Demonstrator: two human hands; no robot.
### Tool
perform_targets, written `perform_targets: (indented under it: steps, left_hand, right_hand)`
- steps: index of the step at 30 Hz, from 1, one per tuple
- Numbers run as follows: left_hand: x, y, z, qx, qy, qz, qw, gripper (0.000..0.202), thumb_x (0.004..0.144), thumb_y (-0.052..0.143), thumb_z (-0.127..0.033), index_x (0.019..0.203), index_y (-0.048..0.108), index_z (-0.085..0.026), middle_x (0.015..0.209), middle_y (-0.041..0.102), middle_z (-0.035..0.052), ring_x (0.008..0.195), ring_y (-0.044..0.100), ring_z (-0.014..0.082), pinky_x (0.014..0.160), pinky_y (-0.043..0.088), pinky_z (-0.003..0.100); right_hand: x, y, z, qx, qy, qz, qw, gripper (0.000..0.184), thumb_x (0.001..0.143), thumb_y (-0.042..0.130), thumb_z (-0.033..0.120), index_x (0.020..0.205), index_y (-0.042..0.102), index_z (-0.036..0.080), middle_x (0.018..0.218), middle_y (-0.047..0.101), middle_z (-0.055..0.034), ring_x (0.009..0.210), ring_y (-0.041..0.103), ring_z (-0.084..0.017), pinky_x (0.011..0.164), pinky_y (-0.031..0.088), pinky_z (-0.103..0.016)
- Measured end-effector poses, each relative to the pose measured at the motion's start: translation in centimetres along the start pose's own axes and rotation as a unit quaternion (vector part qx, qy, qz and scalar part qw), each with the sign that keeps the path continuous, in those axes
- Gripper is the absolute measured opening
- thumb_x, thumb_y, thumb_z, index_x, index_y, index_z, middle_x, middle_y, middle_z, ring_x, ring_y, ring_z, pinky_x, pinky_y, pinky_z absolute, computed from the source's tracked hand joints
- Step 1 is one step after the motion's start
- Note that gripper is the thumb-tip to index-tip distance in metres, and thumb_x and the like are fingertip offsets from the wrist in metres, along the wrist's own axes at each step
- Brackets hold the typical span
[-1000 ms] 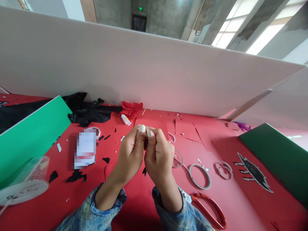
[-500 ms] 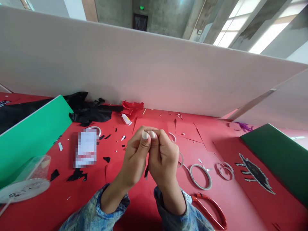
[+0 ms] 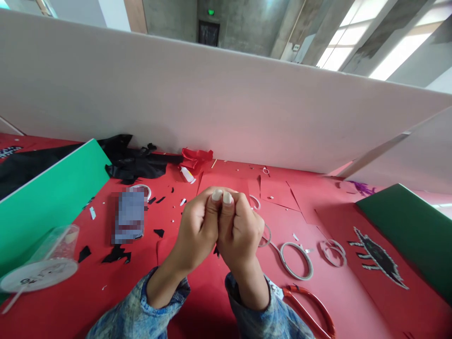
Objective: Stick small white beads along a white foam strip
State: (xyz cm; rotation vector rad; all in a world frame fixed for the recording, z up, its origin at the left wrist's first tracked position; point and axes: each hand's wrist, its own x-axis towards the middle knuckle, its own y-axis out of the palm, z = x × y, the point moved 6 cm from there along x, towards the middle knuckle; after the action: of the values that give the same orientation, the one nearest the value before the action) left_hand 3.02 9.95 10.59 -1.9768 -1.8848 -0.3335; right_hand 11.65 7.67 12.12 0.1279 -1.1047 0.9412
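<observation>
My left hand (image 3: 197,233) and my right hand (image 3: 240,233) are pressed together above the red table (image 3: 197,292), both with fingers curled and thumbs side by side on top. They pinch something small between them; only a dark sliver (image 3: 215,251) shows below the palms, too hidden to name. Red-handled scissors (image 3: 310,308) lie just right of my right wrist.
A tipped clear plastic cup (image 3: 42,263) lies at the left by a green board (image 3: 45,193). Black fabric (image 3: 134,162), a glue bottle (image 3: 186,174), black scraps, white tape rings (image 3: 297,253), a black spider cut-out (image 3: 379,258) and a dark green board (image 3: 413,230) surround the hands. A white partition (image 3: 212,103) stands behind.
Both hands have closed tighter together and sunk slightly; the dark piece below them shows less than before. The view drifted a little.
</observation>
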Motion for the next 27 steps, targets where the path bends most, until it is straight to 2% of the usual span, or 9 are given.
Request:
perform_targets:
  steps: [7, 14, 19, 23, 27]
  left_hand:
    - [0.1, 0.1, 0.5, -0.042, -0.036, 0.003, 0.998, 0.035, 0.096, 0.038, -0.039, 0.092, 0.066, -0.019, 0.076, 0.067, 0.0037, 0.064, 0.058, 0.0125, 0.058, 0.048, 0.022]
    - [0.3, 0.3, 2.1, -0.169, -0.113, 0.051, 0.978, 0.033, 0.092, 0.046, -0.045, 0.092, 0.066, -0.018, 0.071, 0.064, 0.0034, 0.066, 0.06, 0.0147, 0.062, 0.051, 0.026]
    - [0.3, 0.1, 2.4, -0.189, -0.148, 0.073, 0.968, 0.033, 0.091, 0.048, -0.045, 0.093, 0.066, -0.018, 0.072, 0.063, 0.0035, 0.068, 0.06, 0.0151, 0.064, 0.05, 0.027]
    - [0.4, -0.2, 2.3, -0.18, -0.149, 0.049, 0.971, 0.033, 0.091, 0.048, -0.044, 0.092, 0.066, -0.016, 0.074, 0.063, 0.0036, 0.07, 0.058, 0.0144, 0.067, 0.049, 0.027]
    - [0.4, -0.1, 2.9, -0.221, -0.159, 0.022, 0.962, 0.033, 0.09, 0.049, -0.045, 0.089, 0.068, -0.018, 0.074, 0.063, 0.0035, 0.071, 0.058, 0.0148, 0.069, 0.05, 0.028]
  right_hand:
    - [-0.1, 0.1, 0.3, 0.008, -0.011, -0.007, 1.0, 0.018, 0.094, 0.041, 0.012, 0.088, 0.057, 0.015, 0.067, 0.067, -0.0001, 0.05, 0.058, -0.007, 0.048, 0.043, -0.017]
    - [-0.1, 0.3, 0.0, 0.001, 0.001, -0.012, 1.0, 0.02, 0.094, 0.039, 0.015, 0.088, 0.058, 0.017, 0.067, 0.069, -0.0008, 0.05, 0.059, -0.008, 0.046, 0.043, -0.018]
    - [-0.2, 0.7, -0.4, 0.061, 0.044, 0.026, 0.997, 0.02, 0.094, 0.039, 0.016, 0.088, 0.058, 0.016, 0.065, 0.068, 0.0004, 0.05, 0.059, -0.008, 0.047, 0.044, -0.018]
    - [-0.2, 1.0, -0.8, 0.129, 0.087, 0.046, 0.987, 0.021, 0.094, 0.04, 0.018, 0.084, 0.058, 0.017, 0.06, 0.062, 0.0025, 0.047, 0.053, -0.006, 0.045, 0.042, -0.017]
    - [-0.2, 1.6, -1.4, 0.192, 0.147, 0.072, 0.968, 0.026, 0.095, 0.038, 0.024, 0.083, 0.059, 0.016, 0.059, 0.056, 0.0026, 0.049, 0.049, -0.006, 0.045, 0.041, -0.018]
